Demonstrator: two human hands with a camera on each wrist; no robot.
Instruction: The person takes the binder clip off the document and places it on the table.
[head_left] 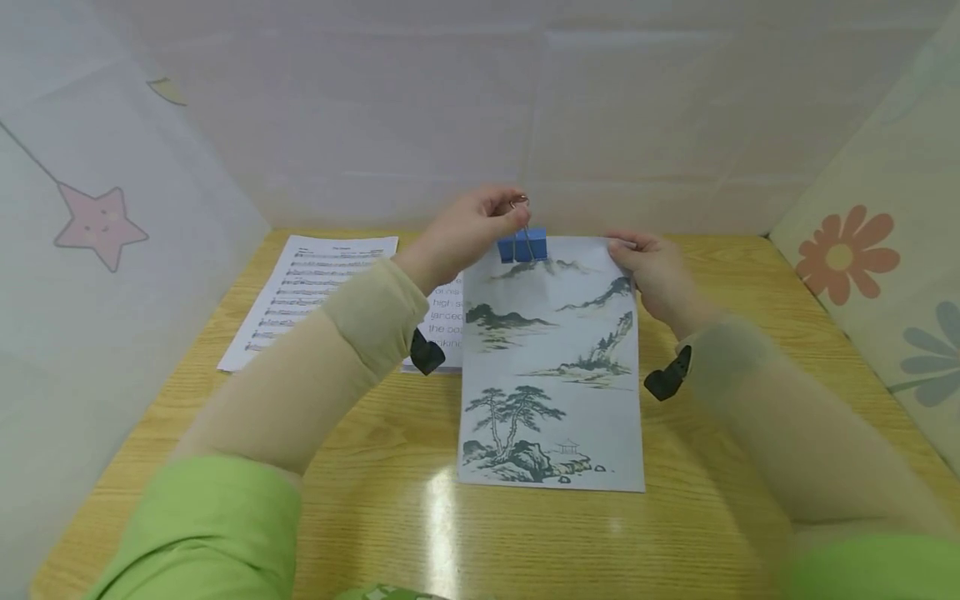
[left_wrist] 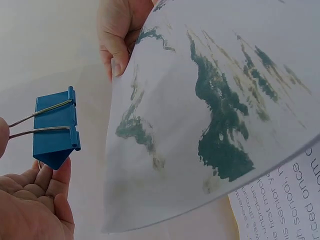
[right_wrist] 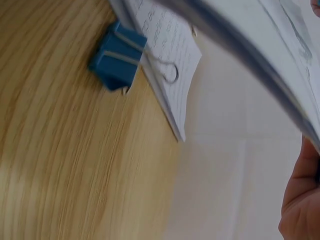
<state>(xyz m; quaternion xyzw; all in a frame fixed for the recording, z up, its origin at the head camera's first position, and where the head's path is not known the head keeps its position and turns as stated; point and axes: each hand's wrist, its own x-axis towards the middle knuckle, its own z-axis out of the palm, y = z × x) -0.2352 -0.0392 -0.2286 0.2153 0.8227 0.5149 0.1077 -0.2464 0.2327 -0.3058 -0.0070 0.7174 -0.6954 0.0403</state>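
In the head view my left hand [head_left: 472, 233] pinches the wire handles of a blue binder clip [head_left: 522, 247] by the top edge of a sheaf of papers [head_left: 551, 333]. The front sheet bears ink-style mountains and pines. My right hand [head_left: 660, 275] grips the sheaf's upper right corner and holds it up. From the left wrist, the held clip [left_wrist: 55, 125] appears apart from the paper, its hinged edges turned toward it. A second blue binder clip [right_wrist: 117, 57] lies on the table in the right wrist view; the sheaf hides it from the head view.
Sheet music [head_left: 315, 292] lies at the table's left. Large-print text pages [head_left: 444, 321] sit beside it, partly covered by the raised sheaf. A pale cloth wall [head_left: 637, 125] rises behind the wooden table [head_left: 375, 500], with patterned side walls left and right.
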